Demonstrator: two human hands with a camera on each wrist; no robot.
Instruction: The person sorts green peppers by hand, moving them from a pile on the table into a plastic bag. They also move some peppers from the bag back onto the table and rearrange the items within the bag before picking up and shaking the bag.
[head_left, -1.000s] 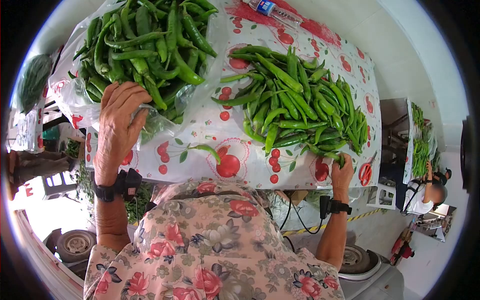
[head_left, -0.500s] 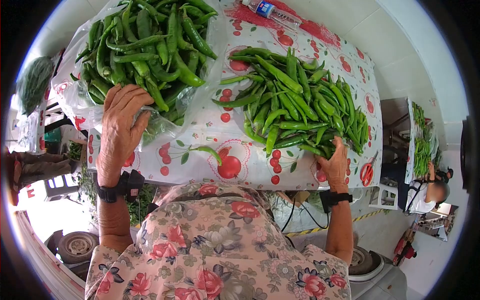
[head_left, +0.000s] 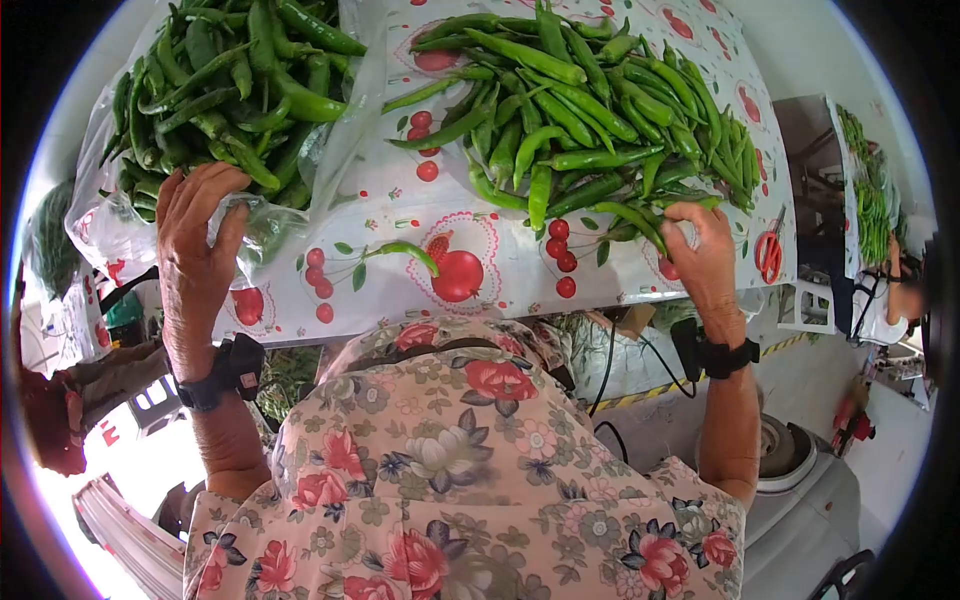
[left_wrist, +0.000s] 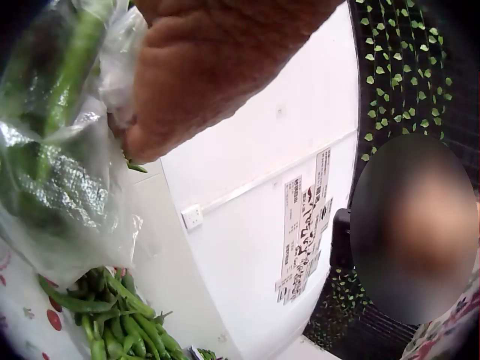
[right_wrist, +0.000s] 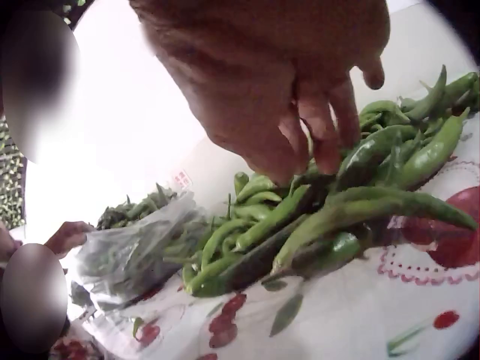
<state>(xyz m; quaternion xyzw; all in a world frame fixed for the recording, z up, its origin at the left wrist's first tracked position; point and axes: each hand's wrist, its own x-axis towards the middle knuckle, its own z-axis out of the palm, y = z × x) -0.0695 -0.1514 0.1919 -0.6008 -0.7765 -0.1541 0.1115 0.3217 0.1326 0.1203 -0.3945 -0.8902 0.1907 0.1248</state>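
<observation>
My left hand [head_left: 195, 240] rests at the near edge of a clear plastic bag [head_left: 265, 230] heaped with long green peppers [head_left: 215, 100]; some fingertips are hidden against the heap. In the left wrist view the hand [left_wrist: 217, 67] is beside the bag's crinkled plastic [left_wrist: 67, 202]. My right hand [head_left: 703, 255] is at the near right edge of a loose pile of green peppers [head_left: 590, 130]. Its fingers reach down among the peppers, with the thumb beside the end of a curved pepper [head_left: 640, 222]. In the right wrist view the fingertips [right_wrist: 326, 159] touch the pile.
A single pepper [head_left: 405, 252] lies apart on the fruit-patterned tablecloth [head_left: 370, 300]. Red-handled scissors [head_left: 768, 252] are near the right table edge. Beyond the table, more peppers [head_left: 875, 200] lie on another table with a person [head_left: 895, 300] beside it.
The head view has shifted. My right hand reached into the near edge of the pile and drew back slightly; a curved pepper now sticks out there. The left hand stays at the bag.
</observation>
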